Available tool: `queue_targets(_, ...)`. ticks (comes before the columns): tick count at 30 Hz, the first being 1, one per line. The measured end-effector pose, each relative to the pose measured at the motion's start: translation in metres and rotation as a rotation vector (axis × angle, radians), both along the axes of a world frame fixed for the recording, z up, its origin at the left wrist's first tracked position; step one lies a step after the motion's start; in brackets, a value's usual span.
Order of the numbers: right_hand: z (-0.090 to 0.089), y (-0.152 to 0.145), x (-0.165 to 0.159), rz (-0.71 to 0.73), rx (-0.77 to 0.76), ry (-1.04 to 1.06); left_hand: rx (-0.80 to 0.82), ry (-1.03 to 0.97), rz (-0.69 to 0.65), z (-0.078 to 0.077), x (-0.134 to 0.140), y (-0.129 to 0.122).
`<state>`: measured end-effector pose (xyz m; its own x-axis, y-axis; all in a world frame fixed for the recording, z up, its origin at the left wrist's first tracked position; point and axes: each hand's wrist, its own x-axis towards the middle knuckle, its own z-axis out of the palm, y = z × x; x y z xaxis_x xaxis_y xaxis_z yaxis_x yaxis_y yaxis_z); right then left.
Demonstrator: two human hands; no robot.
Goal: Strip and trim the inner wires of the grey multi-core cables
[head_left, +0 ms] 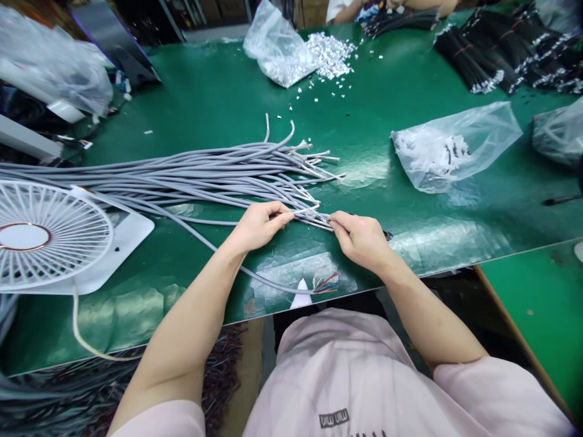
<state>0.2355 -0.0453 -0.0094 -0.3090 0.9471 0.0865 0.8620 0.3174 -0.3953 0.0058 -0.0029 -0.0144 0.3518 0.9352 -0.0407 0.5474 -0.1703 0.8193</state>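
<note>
My left hand (264,224) is pinched closed on a grey cable near its whitish end (314,210), just in front of the bundle. My right hand (362,238) has its fingers closed at the tip of that whitish end. A small dark object (387,235) pokes out behind my right hand; its kind is hidden. The bundle of grey cables (191,176) runs in from the left, with several pale stripped ends at its right side. Nearer the table edge lies a single grey cable (273,284) with its coloured wires (328,284) fanned out.
A white fan (132,227) stands at the left. Toward the back, a clear bag (277,51) spills small white pieces (330,56). Another plastic bag (483,136) lies at the right. Black cable bundles (483,51) fill the back right, near another person's arm (348,11).
</note>
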Motion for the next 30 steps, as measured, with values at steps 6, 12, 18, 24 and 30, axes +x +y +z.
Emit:
queue_targets(6,0.003,-0.002,0.0,0.008,-0.008,-0.013,-0.013,0.009,0.006,0.0,0.0,-0.001)
queue_targets(12,0.007,-0.004,0.004,-0.02,-0.014,-0.022,0.011,-0.002,-0.001,0.001,-0.001,0.0)
queue_targets(18,0.006,-0.005,0.002,0.009,0.01,-0.052,-0.005,-0.008,0.0,0.0,-0.001,0.0)
queue_targets(24,0.006,-0.001,-0.002,0.016,-0.017,-0.03,0.002,-0.003,-0.028,-0.001,-0.003,-0.001)
queue_targets(30,0.006,0.002,-0.026,0.11,-0.074,0.281,-0.011,0.02,-0.063,-0.006,-0.001,0.0)
